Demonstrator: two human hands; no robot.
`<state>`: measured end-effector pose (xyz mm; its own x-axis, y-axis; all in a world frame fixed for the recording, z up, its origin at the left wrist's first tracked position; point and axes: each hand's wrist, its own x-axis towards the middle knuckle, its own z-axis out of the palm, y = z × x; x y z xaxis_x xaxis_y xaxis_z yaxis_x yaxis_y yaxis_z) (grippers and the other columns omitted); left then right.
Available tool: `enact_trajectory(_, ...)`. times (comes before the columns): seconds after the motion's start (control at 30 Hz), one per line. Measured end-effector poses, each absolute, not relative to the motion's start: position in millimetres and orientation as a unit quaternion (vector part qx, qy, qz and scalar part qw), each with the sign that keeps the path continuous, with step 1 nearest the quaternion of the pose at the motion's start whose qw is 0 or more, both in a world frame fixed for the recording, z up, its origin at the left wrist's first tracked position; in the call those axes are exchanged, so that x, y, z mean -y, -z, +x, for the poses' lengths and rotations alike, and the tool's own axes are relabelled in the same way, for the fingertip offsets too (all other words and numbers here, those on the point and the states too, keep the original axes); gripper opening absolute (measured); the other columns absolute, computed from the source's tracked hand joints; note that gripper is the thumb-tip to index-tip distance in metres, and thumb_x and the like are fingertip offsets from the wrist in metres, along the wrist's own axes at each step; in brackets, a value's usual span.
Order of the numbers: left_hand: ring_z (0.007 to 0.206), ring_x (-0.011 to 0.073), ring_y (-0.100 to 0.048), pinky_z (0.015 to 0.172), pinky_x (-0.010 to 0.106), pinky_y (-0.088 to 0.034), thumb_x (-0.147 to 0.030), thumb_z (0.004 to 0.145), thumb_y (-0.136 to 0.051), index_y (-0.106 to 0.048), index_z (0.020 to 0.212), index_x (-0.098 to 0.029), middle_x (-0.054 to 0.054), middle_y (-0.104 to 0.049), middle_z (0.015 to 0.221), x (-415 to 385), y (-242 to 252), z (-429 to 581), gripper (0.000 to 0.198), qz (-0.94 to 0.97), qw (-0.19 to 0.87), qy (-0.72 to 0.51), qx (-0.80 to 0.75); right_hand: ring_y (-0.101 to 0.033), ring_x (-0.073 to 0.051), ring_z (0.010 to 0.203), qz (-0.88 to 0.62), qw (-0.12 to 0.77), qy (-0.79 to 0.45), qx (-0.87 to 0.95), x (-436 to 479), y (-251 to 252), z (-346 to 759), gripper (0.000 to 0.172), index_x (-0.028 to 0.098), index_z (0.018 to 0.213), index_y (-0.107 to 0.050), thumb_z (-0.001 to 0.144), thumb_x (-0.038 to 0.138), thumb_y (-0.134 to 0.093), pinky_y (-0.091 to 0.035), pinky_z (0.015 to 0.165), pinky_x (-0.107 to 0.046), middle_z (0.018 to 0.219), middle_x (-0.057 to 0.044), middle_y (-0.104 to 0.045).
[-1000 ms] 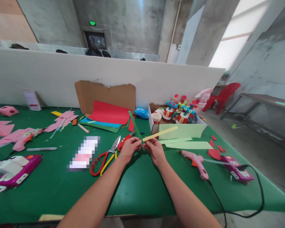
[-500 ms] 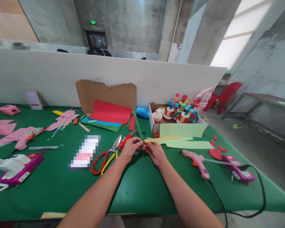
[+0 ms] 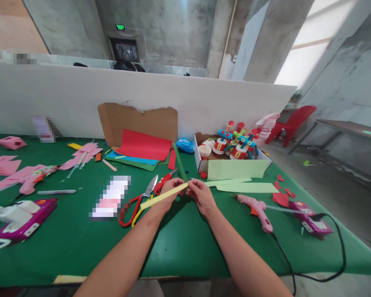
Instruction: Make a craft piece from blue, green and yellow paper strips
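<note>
A dark green paper strip (image 3: 179,161) and a pale yellow paper strip (image 3: 163,196) meet end to end between my hands. My left hand (image 3: 172,189) is closed on the green strip near the join, its fingertips partly covered by the yellow one. With thumb and finger, my right hand (image 3: 201,197) pinches the yellow strip where the two cross. The yellow strip runs left across my left hand; the green one points away from me. Just left of my left hand lie red-handled scissors (image 3: 144,198) and a second red-handled tool (image 3: 163,181).
Light green paper strips (image 3: 250,188) and a pink glue gun (image 3: 256,209) lie to the right. Behind them stands a box (image 3: 239,169) of paper-cup figures. Coloured sheets (image 3: 145,144) lie at the back. Purple power strips (image 3: 311,222) with cables sit at the sides.
The yellow strip has folded over from pointing right to pointing left, across my left hand. The green strip and both hands have stayed nearly in place.
</note>
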<state>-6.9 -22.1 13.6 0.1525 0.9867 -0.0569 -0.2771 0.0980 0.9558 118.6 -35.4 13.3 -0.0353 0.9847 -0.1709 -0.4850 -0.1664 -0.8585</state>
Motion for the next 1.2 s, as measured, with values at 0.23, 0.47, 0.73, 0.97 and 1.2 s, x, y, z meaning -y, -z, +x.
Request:
enact_trajectory(0.23,0.044,0.0081,-0.047,0.045,0.021,-0.034,-0.023,0.051,-0.067,-0.061,0.063,-0.014,-0.002,-0.055,0.051,25.3,-19.1,-6.1,0.016,0.425,0.620,-0.515,-0.412,-0.054,-0.008,0.052,-0.422,0.573,-0.627,0.318,36.3,-16.3,117.6,0.032,0.016,0.071,-0.069,0.048,0.034,-0.083,-0.051,0.057,-0.024,0.059,0.002,-0.062)
enact_trajectory(0.47,0.045,0.0077,-0.044,0.045,0.021,-0.032,-0.030,0.053,-0.071,-0.066,0.065,-0.011,0.001,-0.056,0.051,24.7,-18.4,-5.5,0.023,0.429,0.616,-0.507,-0.423,-0.053,-0.010,0.051,-0.447,0.597,-0.571,0.343,34.1,-14.0,116.8,0.028,0.017,0.071,-0.070,0.052,0.036,-0.080,-0.049,0.056,-0.026,0.056,0.003,-0.061)
enact_trajectory(0.73,0.048,0.0083,-0.046,0.048,0.022,-0.036,-0.032,0.056,-0.075,-0.065,0.072,-0.013,-0.002,-0.054,0.055,25.5,-16.5,-5.1,0.027,0.475,0.617,-0.492,-0.391,-0.056,-0.011,0.053,-0.447,0.629,-0.549,0.322,31.2,-11.3,118.7,0.030,0.017,0.071,-0.066,0.054,0.039,-0.079,-0.049,0.058,-0.025,0.055,0.003,-0.061)
enact_trajectory(0.97,0.050,0.0082,-0.047,0.048,0.021,-0.037,-0.042,0.053,-0.077,-0.065,0.073,-0.013,0.000,-0.060,0.060,23.5,-17.9,-6.1,0.038,0.446,0.603,-0.519,-0.409,-0.058,-0.013,0.053,-0.438,0.607,-0.540,0.385,34.5,-13.7,115.9,0.029,0.019,0.070,-0.063,0.055,0.039,-0.078,-0.051,0.057,-0.027,0.057,0.003,-0.062)
enact_trajectory(1.2,0.048,0.0080,-0.046,0.048,0.021,-0.037,-0.041,0.053,-0.076,-0.065,0.068,-0.013,-0.001,-0.057,0.054,21.4,-13.5,-6.8,0.033,0.458,0.574,-0.525,-0.431,-0.059,-0.013,0.057,-0.449,0.582,-0.540,0.411,35.0,-15.2,117.7,0.031,0.018,0.073,-0.067,0.054,0.038,-0.079,-0.052,0.061,-0.028,0.064,0.001,-0.065)
